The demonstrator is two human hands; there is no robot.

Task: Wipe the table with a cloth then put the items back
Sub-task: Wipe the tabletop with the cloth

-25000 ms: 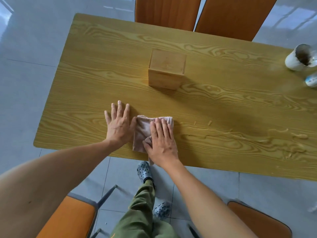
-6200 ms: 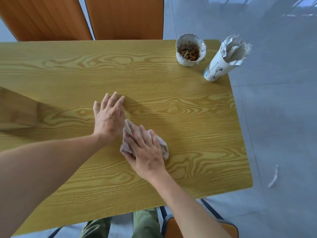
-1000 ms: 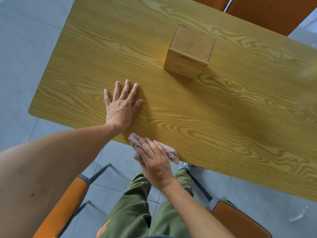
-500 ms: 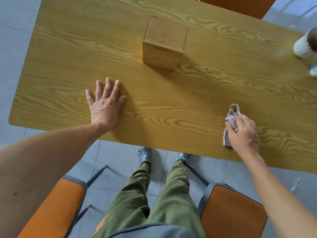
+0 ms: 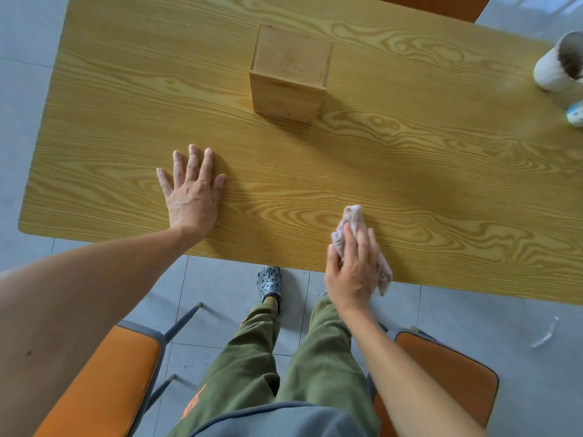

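A yellow wood-grain table (image 5: 410, 159) fills the upper view. My right hand (image 5: 353, 269) presses a crumpled pale pink cloth (image 5: 350, 222) onto the table at its near edge, right of centre. My left hand (image 5: 192, 190) lies flat on the table to the left, fingers spread, holding nothing. An open wooden box (image 5: 288, 74) stands at the middle of the table, beyond both hands. A white cup (image 5: 556, 67) and a white and blue paper cup (image 5: 575, 113) sit at the far right edge, both partly cut off.
Orange chairs stand under the near edge: one at the lower left (image 5: 104, 380), one at the lower right (image 5: 441, 373). Another orange chair (image 5: 441, 4) is behind the table. My legs in green trousers (image 5: 284, 357) stand between the near chairs. A scrap (image 5: 544, 337) lies on the floor.
My right hand with the cloth has slid back left along the near edge from half a second ago. My left hand stays flat in the same place.
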